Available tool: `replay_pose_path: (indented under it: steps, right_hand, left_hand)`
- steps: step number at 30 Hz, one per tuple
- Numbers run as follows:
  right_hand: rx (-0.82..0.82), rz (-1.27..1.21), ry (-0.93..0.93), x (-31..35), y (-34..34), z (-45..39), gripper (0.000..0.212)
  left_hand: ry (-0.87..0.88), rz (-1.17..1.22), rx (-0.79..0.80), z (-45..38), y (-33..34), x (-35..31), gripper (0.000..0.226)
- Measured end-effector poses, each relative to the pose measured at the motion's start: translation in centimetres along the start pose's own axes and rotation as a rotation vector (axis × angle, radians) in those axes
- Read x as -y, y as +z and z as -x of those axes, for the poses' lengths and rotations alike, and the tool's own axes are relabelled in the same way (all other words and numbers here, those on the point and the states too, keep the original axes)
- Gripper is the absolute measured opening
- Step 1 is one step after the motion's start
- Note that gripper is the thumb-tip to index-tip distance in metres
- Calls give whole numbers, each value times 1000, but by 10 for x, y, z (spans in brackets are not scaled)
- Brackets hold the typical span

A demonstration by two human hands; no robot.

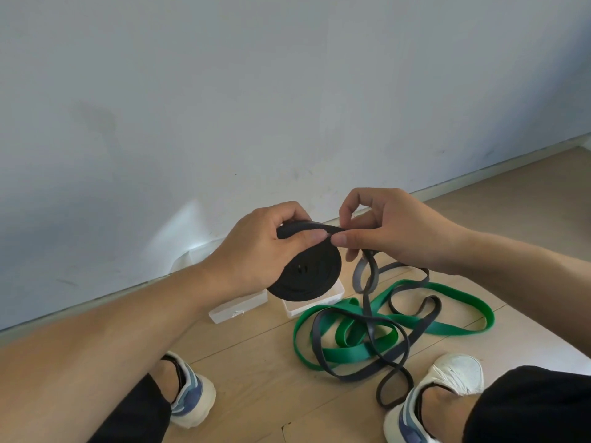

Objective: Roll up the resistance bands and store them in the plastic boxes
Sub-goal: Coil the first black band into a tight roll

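Note:
My left hand [259,251] grips a flat black coil of rolled resistance band [311,276], thumb pressed on its top edge. My right hand [393,228] pinches the loose black band [332,230] where it leaves the coil. The unrolled rest of that dark band [371,318] hangs down and loops over the wooden floor. A green band [447,327] lies tangled under it. Two clear plastic boxes [236,310] [332,297] stand on the floor just below the coil, by the wall.
A pale wall [287,91] with a baseboard runs close behind the boxes. My two feet in white and blue shoes [192,398] [438,401] flank the bands. A clear plastic lid or bag [192,251] leans at the wall behind my left hand.

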State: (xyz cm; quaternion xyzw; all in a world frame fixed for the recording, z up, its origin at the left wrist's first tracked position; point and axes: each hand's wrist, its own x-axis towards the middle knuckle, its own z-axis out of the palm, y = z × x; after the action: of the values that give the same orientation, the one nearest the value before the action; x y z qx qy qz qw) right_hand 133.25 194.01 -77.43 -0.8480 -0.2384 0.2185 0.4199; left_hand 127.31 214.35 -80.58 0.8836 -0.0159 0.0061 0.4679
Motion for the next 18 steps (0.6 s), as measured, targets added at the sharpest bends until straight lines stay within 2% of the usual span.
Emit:
replay_pose_path:
  steps: [7, 11, 14, 18]
  right_hand:
    - [0, -56, 47, 3, 2, 1, 29]
    - [-22, 49, 72, 3, 5, -1, 34]
    - [-5, 34, 69, 3, 8, -1, 31]
    - [-95, -12, 78, 0, 7, -2, 36]
  left_hand:
    - [-1, -26, -2, 0, -2, 1, 17]
    - [9, -24, -10, 1, -1, 0, 14]
    - [10, -1, -58, 1, -2, 0, 14]
    - [-36, 104, -129, 1, -2, 1, 15]
